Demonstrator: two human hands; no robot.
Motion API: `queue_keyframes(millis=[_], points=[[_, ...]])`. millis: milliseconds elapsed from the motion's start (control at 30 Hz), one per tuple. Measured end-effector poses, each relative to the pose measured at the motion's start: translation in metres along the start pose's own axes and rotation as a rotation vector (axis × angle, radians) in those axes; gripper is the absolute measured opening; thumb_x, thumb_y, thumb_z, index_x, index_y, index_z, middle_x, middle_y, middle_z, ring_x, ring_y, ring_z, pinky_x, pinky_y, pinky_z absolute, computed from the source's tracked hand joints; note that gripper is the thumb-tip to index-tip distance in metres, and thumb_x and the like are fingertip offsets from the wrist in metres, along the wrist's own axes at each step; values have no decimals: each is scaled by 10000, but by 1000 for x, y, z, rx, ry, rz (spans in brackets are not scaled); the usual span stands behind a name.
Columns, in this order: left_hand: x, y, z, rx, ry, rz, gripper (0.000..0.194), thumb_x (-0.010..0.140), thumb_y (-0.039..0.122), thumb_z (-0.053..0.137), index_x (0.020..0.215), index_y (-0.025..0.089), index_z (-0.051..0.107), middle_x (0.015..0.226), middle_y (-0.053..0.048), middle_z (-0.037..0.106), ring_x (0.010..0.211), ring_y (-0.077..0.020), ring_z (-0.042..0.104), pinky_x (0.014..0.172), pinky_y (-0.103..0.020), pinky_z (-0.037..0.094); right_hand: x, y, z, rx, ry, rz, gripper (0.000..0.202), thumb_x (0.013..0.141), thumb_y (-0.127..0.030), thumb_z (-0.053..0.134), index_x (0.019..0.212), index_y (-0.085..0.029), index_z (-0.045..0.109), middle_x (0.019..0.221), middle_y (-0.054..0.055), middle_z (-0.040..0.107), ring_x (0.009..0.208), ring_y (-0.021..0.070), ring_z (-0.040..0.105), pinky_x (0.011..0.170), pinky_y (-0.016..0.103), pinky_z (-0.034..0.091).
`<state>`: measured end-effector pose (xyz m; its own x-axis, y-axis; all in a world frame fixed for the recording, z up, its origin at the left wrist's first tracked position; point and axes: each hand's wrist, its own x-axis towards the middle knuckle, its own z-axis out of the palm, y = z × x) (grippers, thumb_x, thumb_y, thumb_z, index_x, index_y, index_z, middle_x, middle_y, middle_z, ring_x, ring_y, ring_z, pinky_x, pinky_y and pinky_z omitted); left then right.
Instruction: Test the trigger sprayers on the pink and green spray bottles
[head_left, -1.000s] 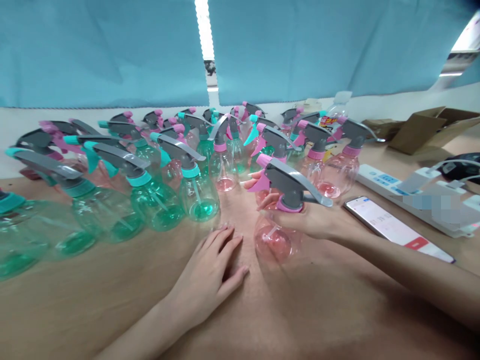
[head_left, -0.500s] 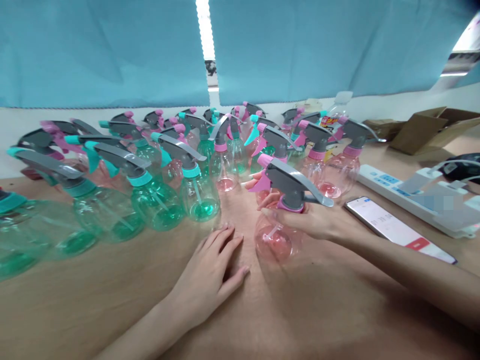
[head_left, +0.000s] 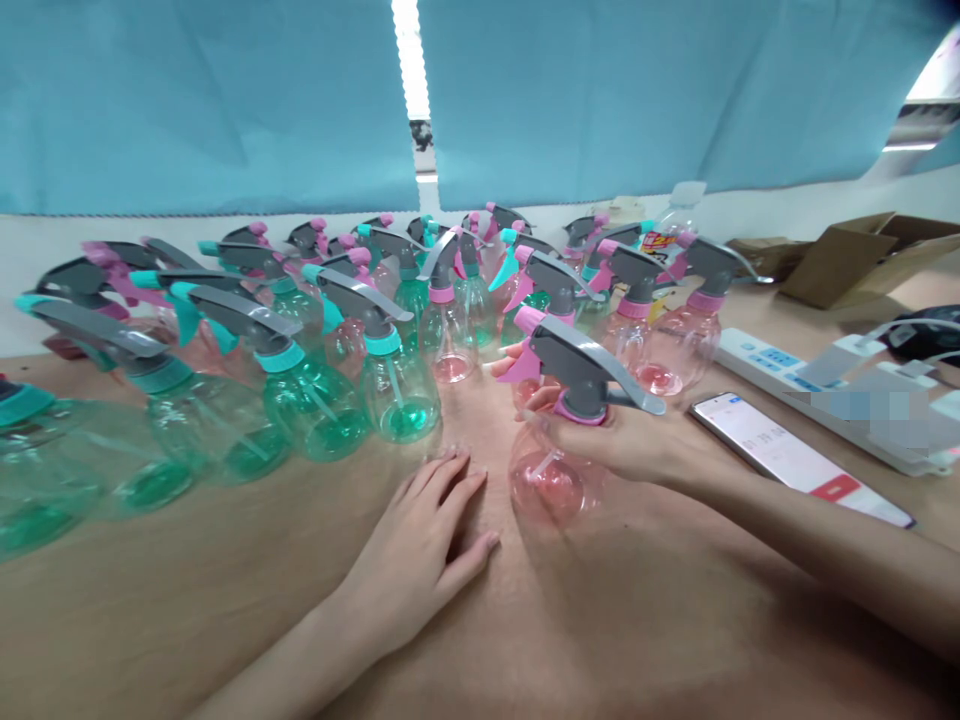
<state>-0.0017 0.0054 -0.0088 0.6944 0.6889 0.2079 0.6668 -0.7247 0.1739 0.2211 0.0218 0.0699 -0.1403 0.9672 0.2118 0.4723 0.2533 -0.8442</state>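
Note:
A pink spray bottle (head_left: 551, 485) with a grey and pink trigger head stands upright on the table in front of me. My right hand (head_left: 592, 440) is closed around its neck from the right, some fingertips showing behind and left of the trigger. My left hand (head_left: 427, 545) lies flat on the wooden table, fingers apart, holding nothing. Just beyond it stands a green spray bottle (head_left: 401, 400) with a turquoise collar. A clear pink spray bottle (head_left: 450, 335) is farther back, between the two hands.
Several green and pink spray bottles (head_left: 311, 405) crowd the left and back. To the right lie a phone (head_left: 795, 455) and a white power strip (head_left: 780, 370) with plugs and cables. Behind these sits an open cardboard box (head_left: 847, 265). A blue curtain (head_left: 225, 110) hangs at the back.

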Motion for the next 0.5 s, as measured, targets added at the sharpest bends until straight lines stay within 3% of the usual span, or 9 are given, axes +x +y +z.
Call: queue_keyframes(millis=[200,367,500], points=[[-1,0,0,4,2,-1,466,971,415,479,1329,118,500,1400,-176,481,1314,-326,410,1046,-522,388,-2,-7,-4,-62,-29,6,142,622,-276,467,684,-251,341,611,-10,499,679,205,570,579,324,445],[0,0,0,-3,0,-5,462,970,417,479,1322,119,509,1398,-173,486,1315,-329,411,1045,-523,390,-5,-20,-8,-93,-31,-41,170,643,-200,479,780,-253,565,777,8,646,769,205,632,669,315,505],[0,0,-1,-8,1,-3,461,970,422,474,1319,123,510,1401,-172,485,1319,-331,407,1044,-527,391,-6,-25,-8,-184,-3,-23,143,682,-146,507,726,-257,587,602,-19,529,605,168,548,574,275,468]])
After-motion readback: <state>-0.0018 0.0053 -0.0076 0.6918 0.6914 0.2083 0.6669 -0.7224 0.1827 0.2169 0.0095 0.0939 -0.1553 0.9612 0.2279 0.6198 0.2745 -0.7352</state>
